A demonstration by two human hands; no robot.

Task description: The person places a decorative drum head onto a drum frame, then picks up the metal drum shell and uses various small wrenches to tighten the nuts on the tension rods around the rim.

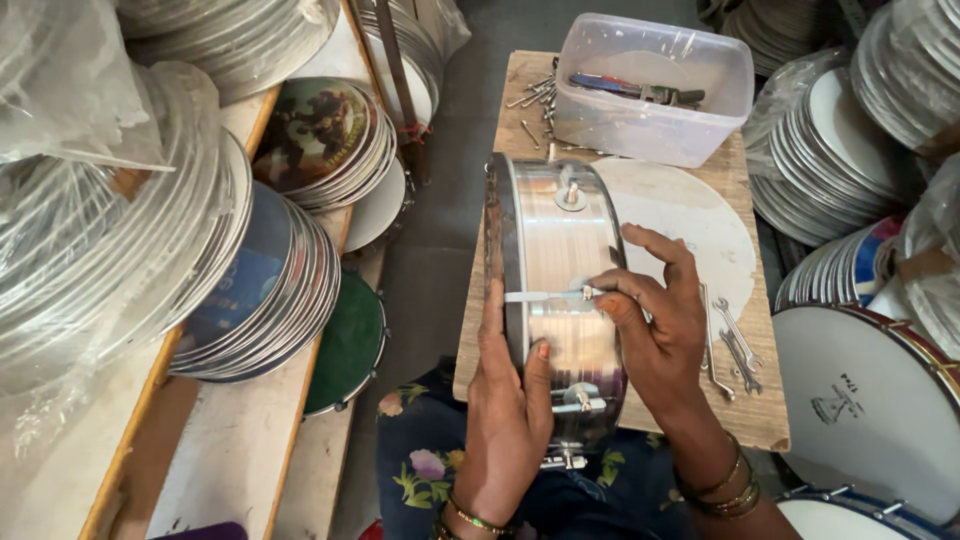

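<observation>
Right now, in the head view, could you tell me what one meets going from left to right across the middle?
Stacked drum heads → green drum → left hand → metal drum shell → right hand → spanners → white drum.

Drum: shiny steel drum shell (pixel 560 290) stands on edge on the wooden table (pixel 770 420).
Left hand (pixel 505 410): grips the rim.
Right hand (pixel 655 330): pinches a thin metal tension rod (pixel 545 295) across the shell.
Nearby: steel spanners (pixel 735 345); clear plastic tub (pixel 655 90).
</observation>
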